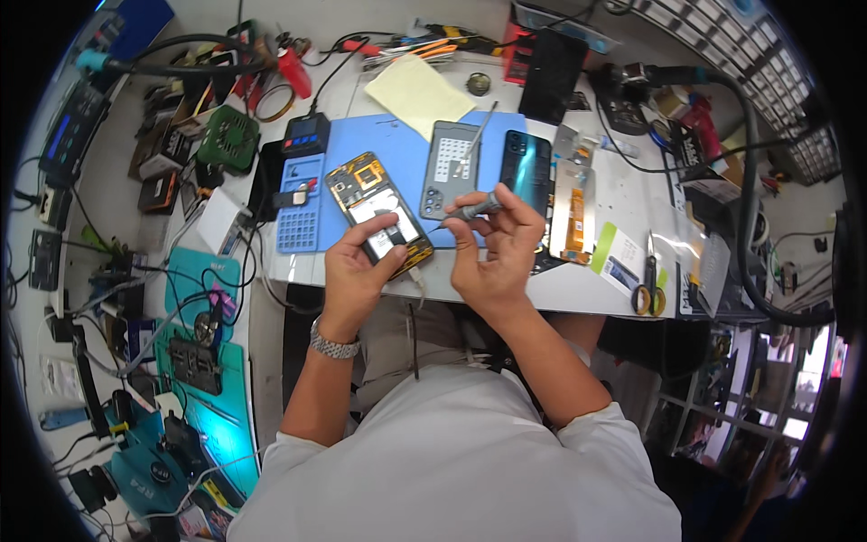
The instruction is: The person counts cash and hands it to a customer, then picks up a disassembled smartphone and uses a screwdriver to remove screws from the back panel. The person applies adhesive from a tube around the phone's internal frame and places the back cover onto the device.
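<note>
My left hand (357, 271) is closed on the lower end of an opened phone (368, 194), its thumb and fingers over the lower part. The back is off, so the dark and gold-coloured inside and a white battery area show. A small screwdriver (479, 209) with a grey handle is pinched in my right hand (498, 257), its thin shaft toward the phone's lower right edge. Whether the tip touches the phone I cannot tell. Just beyond that hand lies a grey phone back cover (437, 185) with small parts and a thin metal tool (476, 143) on it.
A blue mat (357, 131) lies under the work. To the right are a teal phone (526, 163), a bare phone screen assembly (573, 203) and scissors (648, 280). A yellow cloth (417, 93) lies behind. A blue parts tray (299, 212) and cables stand left.
</note>
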`<state>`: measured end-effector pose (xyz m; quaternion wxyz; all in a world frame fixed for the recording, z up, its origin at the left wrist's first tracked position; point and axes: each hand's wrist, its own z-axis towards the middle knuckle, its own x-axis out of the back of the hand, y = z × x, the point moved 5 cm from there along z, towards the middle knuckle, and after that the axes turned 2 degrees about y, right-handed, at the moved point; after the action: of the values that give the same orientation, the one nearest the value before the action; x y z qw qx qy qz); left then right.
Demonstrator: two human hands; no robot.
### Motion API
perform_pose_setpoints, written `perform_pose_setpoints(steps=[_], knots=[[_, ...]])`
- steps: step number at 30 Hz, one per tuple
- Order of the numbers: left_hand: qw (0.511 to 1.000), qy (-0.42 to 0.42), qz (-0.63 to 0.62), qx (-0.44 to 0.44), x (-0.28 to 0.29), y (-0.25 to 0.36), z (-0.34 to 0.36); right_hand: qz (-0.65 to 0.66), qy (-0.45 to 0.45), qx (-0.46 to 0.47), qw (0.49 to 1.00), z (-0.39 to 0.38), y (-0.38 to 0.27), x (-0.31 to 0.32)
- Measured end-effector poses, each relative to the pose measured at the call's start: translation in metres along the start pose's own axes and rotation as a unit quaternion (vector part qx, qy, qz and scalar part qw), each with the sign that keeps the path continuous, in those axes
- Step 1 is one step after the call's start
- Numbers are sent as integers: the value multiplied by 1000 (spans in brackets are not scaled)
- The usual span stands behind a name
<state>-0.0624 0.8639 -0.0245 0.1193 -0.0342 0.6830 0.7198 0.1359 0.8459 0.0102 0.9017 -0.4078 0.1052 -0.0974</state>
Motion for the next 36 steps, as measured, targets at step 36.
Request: perform_pose_setpoints(steps=[36], knots=[[994, -60, -86, -21, -8, 21, 2, -19, -68, 44, 997, -12, -12, -11]])
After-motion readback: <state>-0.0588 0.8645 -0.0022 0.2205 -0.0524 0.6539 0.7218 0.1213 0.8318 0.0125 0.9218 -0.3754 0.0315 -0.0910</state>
